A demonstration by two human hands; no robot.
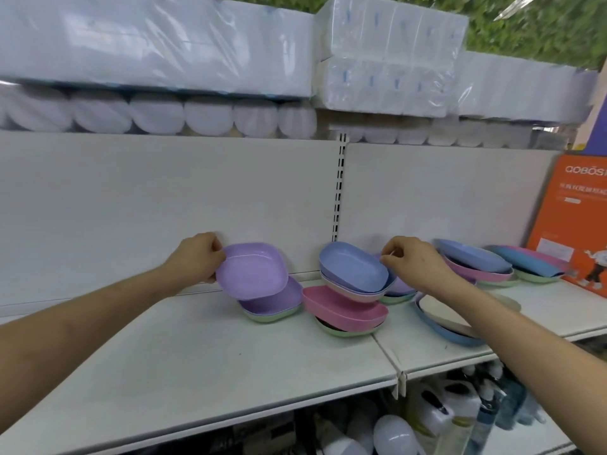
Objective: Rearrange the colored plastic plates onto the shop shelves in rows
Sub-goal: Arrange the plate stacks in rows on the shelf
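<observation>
Plates sit in loose stacks along a white shelf [197,349] against a white back panel [164,192]. Left hand [197,257] grips a tilted purple plate [251,270]; right hand [412,262] pinches the blue plate [353,266] rim. Tissue packs [157,54] sit above, an orange box [571,218] at right.

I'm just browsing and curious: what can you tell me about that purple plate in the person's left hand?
The purple plate is a shallow, rounded-square dish of matte pastel plastic with a raised rim. It is tilted, its hollow facing the camera, and held at its left edge in the grip of the left hand. It sits above a second purple plate stacked on a green plate on the white shelf, near the back panel.
</observation>
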